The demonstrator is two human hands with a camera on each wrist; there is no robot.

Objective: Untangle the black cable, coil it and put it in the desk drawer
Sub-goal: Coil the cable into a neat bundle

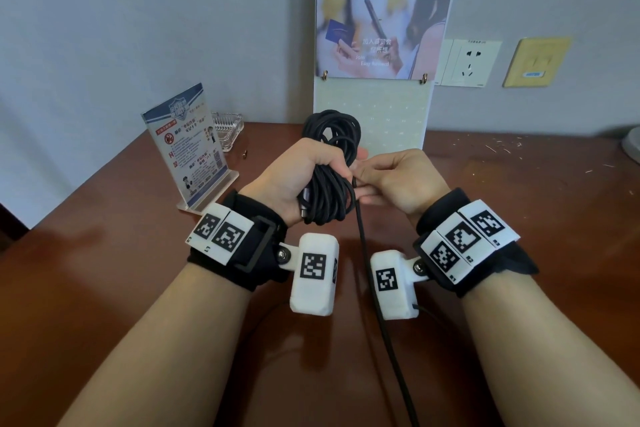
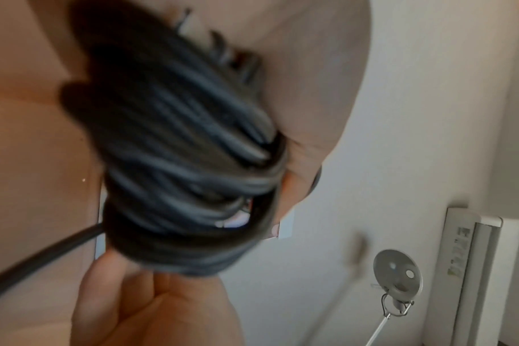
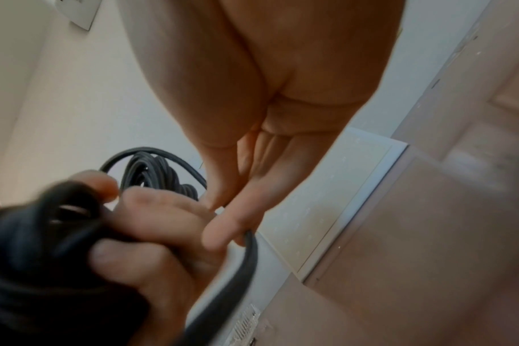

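I see the cable (image 1: 329, 163) mostly coiled, bunched upright in my left hand (image 1: 294, 180), which is wrapped tight around it above the worktop (image 1: 104, 270). My right hand (image 1: 398, 177), at 3 o'clock, pinches the loose tail running down toward 6. Coiling is nearly done; next I wrap the tail, then find the drawer, unseen here.
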